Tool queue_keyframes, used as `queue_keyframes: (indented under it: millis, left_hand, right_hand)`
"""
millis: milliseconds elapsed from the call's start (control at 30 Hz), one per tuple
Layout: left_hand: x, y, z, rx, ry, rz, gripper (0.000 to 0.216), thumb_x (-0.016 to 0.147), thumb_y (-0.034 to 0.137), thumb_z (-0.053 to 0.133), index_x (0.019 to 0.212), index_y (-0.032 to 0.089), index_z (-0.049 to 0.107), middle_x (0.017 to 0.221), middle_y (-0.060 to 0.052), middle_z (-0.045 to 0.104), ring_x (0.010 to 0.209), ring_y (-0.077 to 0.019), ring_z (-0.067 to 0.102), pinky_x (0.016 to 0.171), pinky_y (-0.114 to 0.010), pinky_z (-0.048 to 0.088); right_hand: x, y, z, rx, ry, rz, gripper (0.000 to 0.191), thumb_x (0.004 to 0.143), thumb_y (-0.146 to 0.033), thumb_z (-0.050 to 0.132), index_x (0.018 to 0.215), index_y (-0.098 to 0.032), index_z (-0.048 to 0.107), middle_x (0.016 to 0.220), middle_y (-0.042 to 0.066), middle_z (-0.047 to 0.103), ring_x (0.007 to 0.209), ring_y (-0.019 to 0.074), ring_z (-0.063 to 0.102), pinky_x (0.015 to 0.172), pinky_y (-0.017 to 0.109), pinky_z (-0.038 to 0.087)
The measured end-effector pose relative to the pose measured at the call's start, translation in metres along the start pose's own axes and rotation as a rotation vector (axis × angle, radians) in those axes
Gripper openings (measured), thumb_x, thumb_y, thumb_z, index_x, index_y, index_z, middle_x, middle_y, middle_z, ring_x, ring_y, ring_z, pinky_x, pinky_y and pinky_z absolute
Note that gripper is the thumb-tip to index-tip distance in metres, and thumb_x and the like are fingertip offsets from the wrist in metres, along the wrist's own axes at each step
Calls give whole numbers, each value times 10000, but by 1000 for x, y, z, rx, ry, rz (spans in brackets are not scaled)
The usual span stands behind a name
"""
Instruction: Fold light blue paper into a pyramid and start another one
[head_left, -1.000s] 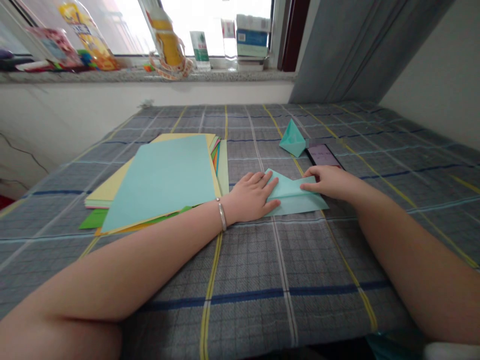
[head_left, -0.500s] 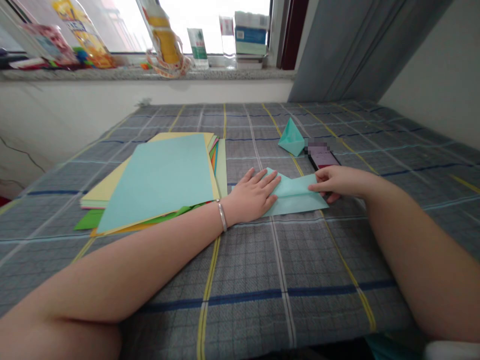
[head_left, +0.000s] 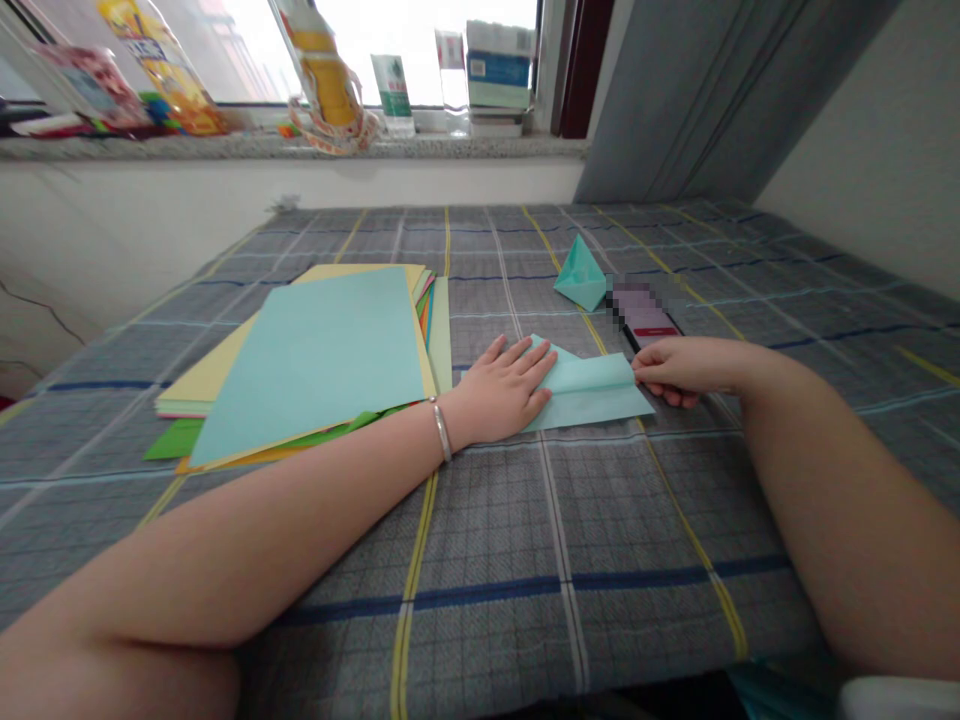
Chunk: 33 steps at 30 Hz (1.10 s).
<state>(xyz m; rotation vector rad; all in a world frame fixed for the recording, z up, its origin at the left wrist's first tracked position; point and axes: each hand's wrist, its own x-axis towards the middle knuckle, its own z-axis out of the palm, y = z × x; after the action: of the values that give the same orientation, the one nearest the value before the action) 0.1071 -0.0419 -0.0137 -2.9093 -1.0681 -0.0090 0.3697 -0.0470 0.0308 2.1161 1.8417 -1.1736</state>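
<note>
A light blue sheet of folded paper lies on the checked cloth in front of me, with a crease running across it. My left hand rests flat on its left part, fingers spread, covering that end. At the paper's right edge, the thumb and fingers of my right hand are pinched together on the edge; the other fingers are curled under. Beyond the paper stands a small folded turquoise paper shape, pointed at the top. A phone with its screen lit lies just past my right hand.
To the left is a stack of coloured paper, a light blue sheet on top. The checked cloth covers the whole surface. Behind, a window sill holds a yellow bottle, snack bags and boxes. A grey curtain hangs at right.
My right hand has shifted slightly right along the paper, its fingers now more tightly closed at the edge. My left hand stays pressed on the paper. The view has moved slightly.
</note>
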Motion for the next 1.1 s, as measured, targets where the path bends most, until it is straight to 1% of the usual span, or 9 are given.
queue_keyframes:
  millis: [67,167,233,300,367,467,667,867,1100]
  left_hand:
    - [0,1,-1,-2,1,-7,579,1023,411,199,1529,131,225,1600,-83,197,1483,-268,171,1203,-494,116]
    - [0,1,-1,-13,4,-18,583,1023,401,194,1530,112,215,1598,-89,201,1484,-260,170,1206,-481,116]
    - [-1,2,-2,-23,9,-28,585,1024,395,186,1530,102,208,1597,-92,204,1484,-252,171,1208,-472,116]
    - [-1,2,-2,-31,12,-45,589,1023,391,184,1529,90,203,1597,-99,200,1485,-248,168,1210,-465,111]
    - [0,2,-1,-36,10,-63,595,1022,393,190,1529,81,199,1597,-107,197,1486,-248,164,1212,-459,100]
    - [0,3,0,-36,17,-85,598,1021,406,202,1521,78,224,1591,-114,216,1485,-250,170,1213,-455,88]
    - [1,2,1,-36,38,-113,600,1020,422,213,1519,88,229,1588,-133,221,1478,-253,197,1208,-456,102]
    - [2,-1,2,-54,31,-100,615,1010,420,210,1509,62,240,1584,-145,229,1483,-253,179,1209,-455,92]
    - [2,-3,6,-61,35,-93,636,1003,457,201,1519,84,214,1591,-132,217,1486,-244,167,1207,-450,83]
  right_hand:
    - [3,0,0,27,94,-8,204,861,-160,432,685,-194,528,576,-6,513,446,98,454,420,241,377]
    - [8,-3,3,95,387,-123,158,861,-176,419,843,-197,575,725,29,612,524,131,537,452,266,412]
    - [10,-10,11,59,603,-310,157,867,-244,468,932,-202,604,887,65,674,715,180,629,599,303,496]
    - [11,-18,23,-84,714,-560,200,861,-296,514,995,-203,630,1042,90,688,944,239,638,813,373,509]
    - [13,-27,37,-236,708,-745,285,870,-343,529,1095,-201,631,1149,98,674,1079,271,601,952,433,458]
    - [19,-35,54,-339,627,-823,373,882,-392,543,1194,-198,605,1236,100,647,1167,281,564,1015,452,420]
    - [35,-34,61,-341,635,-824,437,862,-449,582,1231,-216,566,1282,98,609,1200,276,534,1036,457,403]
    - [38,-31,60,-355,616,-777,517,856,-501,573,1260,-179,556,1350,141,558,1267,295,486,1075,464,361]
    - [38,-31,55,-306,567,-755,502,788,-514,645,1192,-222,589,1319,104,586,1239,293,510,1049,459,378]
